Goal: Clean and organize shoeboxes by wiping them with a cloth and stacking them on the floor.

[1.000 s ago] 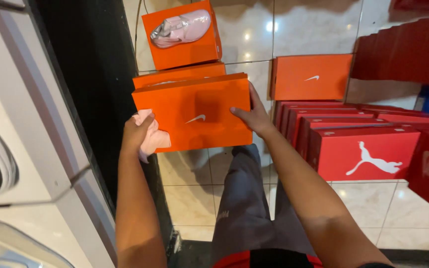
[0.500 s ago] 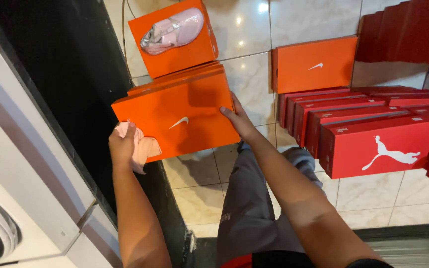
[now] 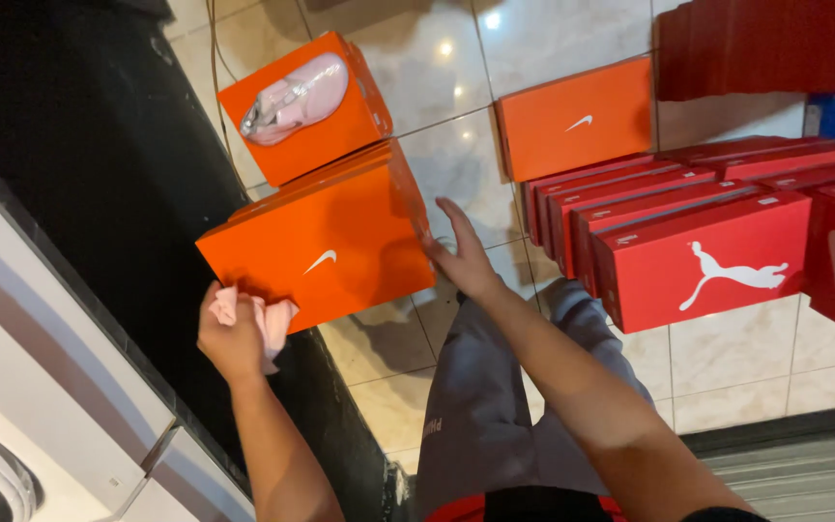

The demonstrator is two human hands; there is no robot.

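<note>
**Orange box swings left, right hand now flat on its edge**

Head view. The left hand (image 3: 234, 333) is closed around a crumpled pink cloth (image 3: 261, 319) and sits at the near left corner of a large orange shoebox (image 3: 326, 242), touching its lower edge. The right hand (image 3: 461, 259) is open, fingers spread and straight, pressed against the box's right edge rather than wrapped round it. The box lies between the two hands, tilted, its left part over the dark counter (image 3: 99, 193) and its right part over the tiled floor (image 3: 456, 164).

Against the pictures from a second and half a second ago, the box has turned anticlockwise and moved toward the left hand's side; then the two hands sat nearly level at its lower corners, and now the right hand lies higher and further from the body than the left. By my reading the lid face is exposed for the cloth, with the right hand steadying.

Beyond the left hand a second orange box (image 3: 331, 116) carries a pink shoe (image 3: 294, 97). Beyond the right hand lies a flat orange box (image 3: 577, 121), and to that hand's right stands a row of red shoeboxes (image 3: 707, 261).
</note>
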